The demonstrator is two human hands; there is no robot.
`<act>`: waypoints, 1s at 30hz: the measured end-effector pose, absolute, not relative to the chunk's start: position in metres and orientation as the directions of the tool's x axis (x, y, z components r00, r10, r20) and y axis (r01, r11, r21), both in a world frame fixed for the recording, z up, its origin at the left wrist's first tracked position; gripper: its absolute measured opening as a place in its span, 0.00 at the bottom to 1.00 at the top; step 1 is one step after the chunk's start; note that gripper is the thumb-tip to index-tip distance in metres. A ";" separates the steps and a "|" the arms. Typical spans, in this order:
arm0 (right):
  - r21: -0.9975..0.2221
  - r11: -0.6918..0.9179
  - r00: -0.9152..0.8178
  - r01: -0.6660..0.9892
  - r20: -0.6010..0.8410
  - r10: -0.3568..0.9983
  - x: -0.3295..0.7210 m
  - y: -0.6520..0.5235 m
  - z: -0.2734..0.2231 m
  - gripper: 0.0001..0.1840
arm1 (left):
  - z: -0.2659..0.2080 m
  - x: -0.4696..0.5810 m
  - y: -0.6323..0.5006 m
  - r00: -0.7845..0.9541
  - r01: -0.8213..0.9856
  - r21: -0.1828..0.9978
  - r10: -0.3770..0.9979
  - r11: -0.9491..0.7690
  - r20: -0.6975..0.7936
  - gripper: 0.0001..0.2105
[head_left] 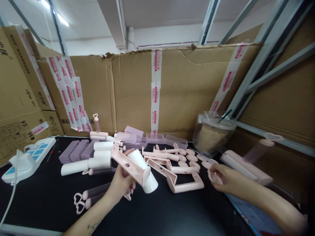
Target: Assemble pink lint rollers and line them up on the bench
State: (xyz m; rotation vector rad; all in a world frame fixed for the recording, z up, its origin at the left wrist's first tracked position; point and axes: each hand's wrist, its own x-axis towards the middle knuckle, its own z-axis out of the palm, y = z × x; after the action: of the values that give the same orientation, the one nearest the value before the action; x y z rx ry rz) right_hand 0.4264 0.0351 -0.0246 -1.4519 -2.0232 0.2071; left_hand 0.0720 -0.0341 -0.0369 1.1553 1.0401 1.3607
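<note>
My left hand (123,178) is closed around a pale pink plastic bracket (128,166) held up above the black table, tilted down to the right. A white cylinder (143,170) sits against the bracket in the same grip; my fingers are partly hidden behind both. Over on the right, my right hand (222,178) pinches a small pink round disc (214,177). Beside it lie several more pink discs (192,158). Between the hands are pink U-shaped frames (185,186). Left of the bracket rest white cylinders (99,163) and clear tubes with heart-shaped pink ends (94,195).
Translucent purple boxes (76,152) line the back left. A white power strip (31,157) with a cable stands at far left. Near the right rear is a bagged drink cup (211,134); a pink box-like piece with a tube (246,167) lies beyond my right arm. Cardboard walls (133,95) enclose the table.
</note>
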 end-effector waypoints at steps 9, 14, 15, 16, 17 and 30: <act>-0.643 0.708 -0.388 0.292 0.597 0.702 0.285 -0.027 0.001 0.07 | -0.044 0.075 -0.027 -0.083 -0.345 0.935 0.995 -0.087 0.062 0.26; -0.571 0.799 -0.297 0.189 0.743 0.600 0.259 -0.021 -0.024 0.10 | -0.043 0.075 -0.026 -0.056 -0.368 0.927 0.997 -0.072 0.056 0.24; -0.553 0.806 -0.270 0.213 0.760 0.592 0.259 -0.018 -0.026 0.10 | -0.043 0.074 -0.025 -0.065 -0.354 0.932 0.996 -0.080 0.061 0.24; -0.530 0.808 -0.247 0.256 0.773 0.585 0.260 -0.016 -0.028 0.09 | -0.044 0.073 -0.023 -0.086 -0.334 0.938 0.994 -0.098 0.074 0.24; -0.505 0.806 -0.259 0.307 0.771 0.582 0.262 -0.017 -0.028 0.07 | -0.045 0.072 -0.022 -0.119 -0.310 0.942 0.988 -0.128 0.095 0.24; -0.708 0.569 -0.666 0.419 0.185 0.722 0.280 -0.043 -0.038 0.16 | -0.044 0.069 -0.021 -0.168 -0.293 0.936 0.974 -0.195 0.150 0.29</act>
State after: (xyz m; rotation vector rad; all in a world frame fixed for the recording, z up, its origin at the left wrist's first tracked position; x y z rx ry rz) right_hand 0.2797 -0.0425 -0.0383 -0.9172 -2.3434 0.8852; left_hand 0.0692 -0.0205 -0.0441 1.0228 0.9830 1.5755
